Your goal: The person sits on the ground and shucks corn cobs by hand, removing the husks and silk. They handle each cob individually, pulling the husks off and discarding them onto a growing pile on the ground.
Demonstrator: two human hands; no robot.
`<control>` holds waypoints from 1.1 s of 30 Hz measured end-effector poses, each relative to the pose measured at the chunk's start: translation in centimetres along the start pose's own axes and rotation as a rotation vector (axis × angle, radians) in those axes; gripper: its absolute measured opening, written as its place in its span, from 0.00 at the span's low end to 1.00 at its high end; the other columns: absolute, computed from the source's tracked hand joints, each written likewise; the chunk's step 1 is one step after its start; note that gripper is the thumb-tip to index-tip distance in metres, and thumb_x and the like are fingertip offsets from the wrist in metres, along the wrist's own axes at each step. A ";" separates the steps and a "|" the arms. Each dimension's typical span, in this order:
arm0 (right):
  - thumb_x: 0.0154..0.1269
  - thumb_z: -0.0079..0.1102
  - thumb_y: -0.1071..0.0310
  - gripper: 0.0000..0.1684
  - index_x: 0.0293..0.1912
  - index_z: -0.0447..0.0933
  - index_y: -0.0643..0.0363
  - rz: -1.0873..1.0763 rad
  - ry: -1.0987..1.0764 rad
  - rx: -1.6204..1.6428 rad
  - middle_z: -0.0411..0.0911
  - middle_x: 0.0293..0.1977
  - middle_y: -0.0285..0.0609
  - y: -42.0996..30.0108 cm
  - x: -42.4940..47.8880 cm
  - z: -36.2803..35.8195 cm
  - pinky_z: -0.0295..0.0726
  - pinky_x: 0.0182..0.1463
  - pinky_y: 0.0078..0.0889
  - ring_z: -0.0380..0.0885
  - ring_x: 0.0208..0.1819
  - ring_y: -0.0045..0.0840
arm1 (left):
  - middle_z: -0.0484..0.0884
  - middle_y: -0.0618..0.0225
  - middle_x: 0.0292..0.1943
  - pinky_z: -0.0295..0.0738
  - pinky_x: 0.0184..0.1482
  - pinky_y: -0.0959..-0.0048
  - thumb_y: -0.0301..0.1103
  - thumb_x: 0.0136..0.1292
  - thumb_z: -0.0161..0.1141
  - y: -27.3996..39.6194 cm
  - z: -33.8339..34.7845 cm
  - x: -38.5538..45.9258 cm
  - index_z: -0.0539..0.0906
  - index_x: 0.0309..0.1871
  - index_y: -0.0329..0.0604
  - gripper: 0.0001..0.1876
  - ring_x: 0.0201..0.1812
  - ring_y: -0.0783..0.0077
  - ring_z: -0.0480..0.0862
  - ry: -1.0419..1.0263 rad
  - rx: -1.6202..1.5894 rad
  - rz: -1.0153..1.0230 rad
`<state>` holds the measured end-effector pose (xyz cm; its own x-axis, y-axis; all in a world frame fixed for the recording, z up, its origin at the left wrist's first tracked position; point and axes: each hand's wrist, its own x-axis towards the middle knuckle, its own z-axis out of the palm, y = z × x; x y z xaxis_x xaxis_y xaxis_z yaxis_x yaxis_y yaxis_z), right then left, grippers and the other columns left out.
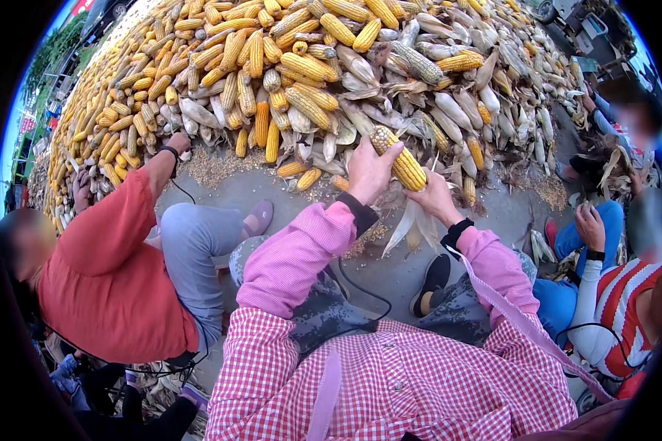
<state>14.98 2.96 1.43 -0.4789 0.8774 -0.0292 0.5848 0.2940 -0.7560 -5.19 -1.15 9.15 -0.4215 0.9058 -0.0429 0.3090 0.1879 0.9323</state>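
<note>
Between my two hands is a husked yellow ear of corn [401, 160], tilted with its paler end up and to the left. My left hand [370, 170] grips it near that upper end. At its lower end, the fingers of my right hand [433, 197] close around the base. Pale husk leaves [414, 223] hang below my right hand. Just beyond my hands rises a large heap of corn, with bare yellow ears [303, 66] in the middle and to the left, and ears still in dry husks [458, 107] to the right.
A person in a red top [116, 264] crouches at my left, one hand at the heap. On my right sits a person in a striped top [620, 297]; another is farther off. Loose kernels [215, 168] litter the concrete floor [198, 190]. A black cable [364, 290] crosses my lap.
</note>
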 end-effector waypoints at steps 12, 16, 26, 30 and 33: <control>0.62 0.70 0.60 0.23 0.54 0.82 0.57 0.140 0.022 0.192 0.88 0.43 0.44 0.5 -0.4 0.4 0.80 0.50 0.31 0.86 0.44 0.26 | 0.88 0.55 0.45 0.78 0.51 0.67 0.50 0.67 0.67 -0.8 0.3 1.0 0.80 0.55 0.31 0.28 0.47 0.63 0.87 -0.066 -0.275 0.062; 0.63 0.73 0.60 0.21 0.51 0.83 0.63 0.093 0.068 0.365 0.88 0.40 0.37 -0.5 -0.7 0.9 0.80 0.48 0.28 0.83 0.41 0.17 | 0.84 0.62 0.52 0.76 0.57 0.72 0.39 0.67 0.70 -1.7 2.5 0.1 0.76 0.60 0.33 0.25 0.52 0.72 0.83 -0.268 -0.566 0.000; 0.62 0.73 0.67 0.22 0.54 0.81 0.64 0.108 0.114 0.307 0.85 0.42 0.37 -1.8 -1.2 1.1 0.80 0.49 0.26 0.81 0.43 0.17 | 0.84 0.62 0.53 0.78 0.58 0.69 0.35 0.63 0.73 -3.6 4.0 -1.3 0.73 0.63 0.32 0.29 0.52 0.70 0.85 -0.376 -0.381 -0.011; 0.65 0.70 0.70 0.19 0.54 0.80 0.66 0.128 0.024 0.663 0.84 0.45 0.37 -2.1 -1.1 1.9 0.80 0.50 0.26 0.80 0.45 0.18 | 0.84 0.64 0.51 0.78 0.58 0.71 0.36 0.62 0.74 -2.1 3.5 -1.7 0.73 0.61 0.33 0.29 0.51 0.73 0.84 -0.378 -0.525 -0.064; 0.67 0.69 0.70 0.17 0.52 0.80 0.66 0.184 -0.008 0.718 0.84 0.44 0.37 -2.6 -1.2 2.5 0.79 0.50 0.26 0.80 0.45 0.19 | 0.84 0.65 0.49 0.77 0.57 0.72 0.37 0.61 0.74 -1.1 3.4 -2.2 0.74 0.60 0.35 0.28 0.50 0.75 0.83 -0.384 -0.671 -0.101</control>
<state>12.40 0.19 1.83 -0.4209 0.8848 -0.1997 0.0856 -0.1805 -0.9799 -1.68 -2.08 7.02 -0.0577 0.9875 -0.1466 -0.3488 0.1176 0.9298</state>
